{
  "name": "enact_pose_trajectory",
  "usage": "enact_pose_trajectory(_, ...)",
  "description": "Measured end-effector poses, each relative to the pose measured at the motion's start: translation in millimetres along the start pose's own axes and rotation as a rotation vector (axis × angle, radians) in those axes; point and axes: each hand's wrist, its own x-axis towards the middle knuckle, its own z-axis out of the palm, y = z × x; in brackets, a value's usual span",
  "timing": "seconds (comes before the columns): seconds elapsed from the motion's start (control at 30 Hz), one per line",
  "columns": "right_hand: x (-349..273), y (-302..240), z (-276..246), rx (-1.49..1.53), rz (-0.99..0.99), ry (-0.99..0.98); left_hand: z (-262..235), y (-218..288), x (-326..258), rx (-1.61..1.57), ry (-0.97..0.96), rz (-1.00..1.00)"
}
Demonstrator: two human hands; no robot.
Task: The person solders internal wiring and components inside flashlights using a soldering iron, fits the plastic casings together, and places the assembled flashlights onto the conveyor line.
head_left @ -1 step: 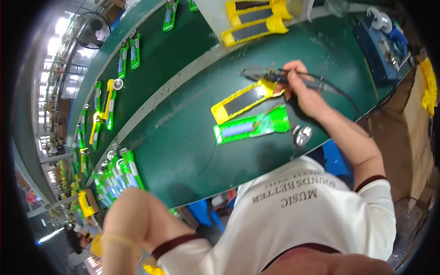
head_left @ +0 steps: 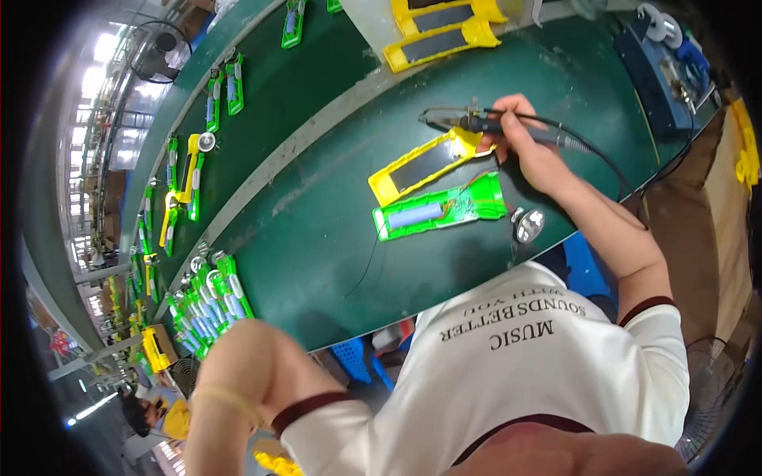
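My right hand (head_left: 530, 141) is closed around a soldering iron (head_left: 486, 125), its tip pointing left above the far end of a yellow casing half (head_left: 421, 166) with a dark panel. My fingers are close to that casing's right end. Just nearer lies an open green casing half (head_left: 440, 209) with a blue cylindrical battery (head_left: 414, 215), a circuit board and thin wires. A round silver lamp head (head_left: 528, 226) lies to its right. My left arm (head_left: 246, 373) is bent at the lower left, and its hand is outside the picture.
Several green casings with batteries (head_left: 208, 305) are grouped at the left table edge. More green and yellow units (head_left: 189, 178) lie along the far-left strip. Yellow casings (head_left: 444, 44) are stacked at the back. A blue box (head_left: 655, 87) with a solder spool stands back right; the iron's cable trails right.
The whole view has shifted slightly. The iron's tip sits a little farther from the casing's surface in the picture; my right hand keeps its hold.
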Motion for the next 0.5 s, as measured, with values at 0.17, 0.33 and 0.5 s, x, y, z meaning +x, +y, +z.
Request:
enact_pose_trajectory(0.17, -6, -2, 5, 0.031, -0.010, 0.033, -42, -20, -96, 0.651, 0.373, -0.128)
enact_pose_trajectory(0.33, 1, -4, 1, 0.030, -0.026, -0.041, -65, -105, -142, 1.673, 0.446, -1.232)
enact_pose_trajectory(0.5, -7, -9, 2, 0.112, -0.097, 0.036, -89, -114, -157, 1.827, 0.350, -1.112)
